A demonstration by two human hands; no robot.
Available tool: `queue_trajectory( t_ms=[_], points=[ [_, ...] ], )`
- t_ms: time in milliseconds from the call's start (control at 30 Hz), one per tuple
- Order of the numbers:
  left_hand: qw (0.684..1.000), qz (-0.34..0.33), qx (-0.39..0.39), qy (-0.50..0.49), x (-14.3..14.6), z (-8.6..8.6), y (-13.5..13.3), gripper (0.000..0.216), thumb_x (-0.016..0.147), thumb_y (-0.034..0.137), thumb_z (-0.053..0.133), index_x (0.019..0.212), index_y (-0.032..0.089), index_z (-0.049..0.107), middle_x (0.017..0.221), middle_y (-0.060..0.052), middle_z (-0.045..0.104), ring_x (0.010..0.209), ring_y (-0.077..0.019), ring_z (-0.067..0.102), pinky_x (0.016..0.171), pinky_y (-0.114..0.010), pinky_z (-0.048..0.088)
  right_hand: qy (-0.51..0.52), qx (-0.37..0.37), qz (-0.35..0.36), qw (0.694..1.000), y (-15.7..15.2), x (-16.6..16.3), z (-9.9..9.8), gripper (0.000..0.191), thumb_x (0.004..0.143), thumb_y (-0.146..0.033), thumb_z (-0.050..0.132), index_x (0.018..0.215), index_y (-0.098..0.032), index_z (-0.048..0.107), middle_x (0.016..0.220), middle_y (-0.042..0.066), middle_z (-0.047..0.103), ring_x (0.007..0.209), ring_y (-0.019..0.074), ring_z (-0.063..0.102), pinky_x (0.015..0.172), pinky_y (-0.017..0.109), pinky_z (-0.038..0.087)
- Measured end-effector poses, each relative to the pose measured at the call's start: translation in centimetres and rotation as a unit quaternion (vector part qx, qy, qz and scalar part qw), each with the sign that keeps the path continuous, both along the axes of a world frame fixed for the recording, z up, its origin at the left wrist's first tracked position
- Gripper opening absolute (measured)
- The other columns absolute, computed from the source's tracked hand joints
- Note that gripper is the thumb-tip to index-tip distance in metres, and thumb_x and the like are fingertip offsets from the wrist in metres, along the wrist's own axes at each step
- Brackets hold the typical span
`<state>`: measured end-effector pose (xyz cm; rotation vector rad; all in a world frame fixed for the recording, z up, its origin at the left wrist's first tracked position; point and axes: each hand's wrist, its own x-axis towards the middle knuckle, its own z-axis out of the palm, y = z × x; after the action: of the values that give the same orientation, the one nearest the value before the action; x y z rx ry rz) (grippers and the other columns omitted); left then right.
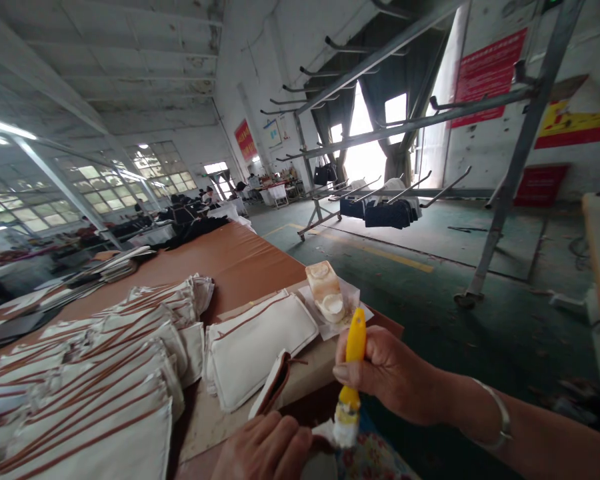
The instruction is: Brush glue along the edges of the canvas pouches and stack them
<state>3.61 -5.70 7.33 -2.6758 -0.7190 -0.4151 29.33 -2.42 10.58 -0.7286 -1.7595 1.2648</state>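
Note:
My right hand (385,370) grips the yellow handle of a paintbrush (356,343). White paste coats its bristles, which point down against a pale edge beside my left fingers. At the bottom, my left hand (267,447) is closed over a white pouch (270,387) with a brown zipper edge standing out above the knuckles; much of this pouch is hidden by the hand. Just beyond lies a short stack of flat white pouches (265,340) with brown zippers. A paste-smeared container (325,290) rests on white paper to the right of that stack.
Rows of overlapping white pouches (105,400) cover the table's left side. The brown tabletop (240,260) stretches away, with dark and pale sheets at its far left. A metal rack (510,180) with prongs stands on the floor to the right, dark bags (390,212) hanging from it.

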Motion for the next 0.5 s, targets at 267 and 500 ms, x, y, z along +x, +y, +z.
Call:
queue_trajectory(
  t_ms=[267, 500],
  points=[
    [0.967, -0.030, -0.168, -0.189, 1.5, 8.1, 3.3, 0.007, 0.090, 0.024, 0.068, 0.088, 0.021, 0.063, 0.073, 0.002, 0.066, 0.067, -0.0125, 0.059, 0.063, -0.023, 0.043, 0.337, -0.083, -0.302, 0.888, 0.5, 4.9, 1.8, 0.016, 0.082, -0.030, 0.071, 0.078, -0.017, 0.063, 0.051, -0.006, 0.041, 0.040, 0.0044, 0.030, 0.037, 0.016, 0.020],
    [0.861, 0.104, -0.444, -0.227, -11.9, 8.0, 5.5, 0.036, 0.080, 0.052, 0.073, 0.075, 0.017, 0.067, 0.082, -0.003, 0.065, 0.080, -0.0188, 0.060, 0.076, -0.027, 0.049, 0.360, -0.131, -0.331, 0.862, 0.2, 7.4, 0.0, 0.017, 0.076, -0.030, 0.076, 0.073, -0.017, 0.066, 0.051, -0.004, 0.042, 0.039, 0.0052, 0.030, 0.034, 0.015, 0.029]
  ],
)
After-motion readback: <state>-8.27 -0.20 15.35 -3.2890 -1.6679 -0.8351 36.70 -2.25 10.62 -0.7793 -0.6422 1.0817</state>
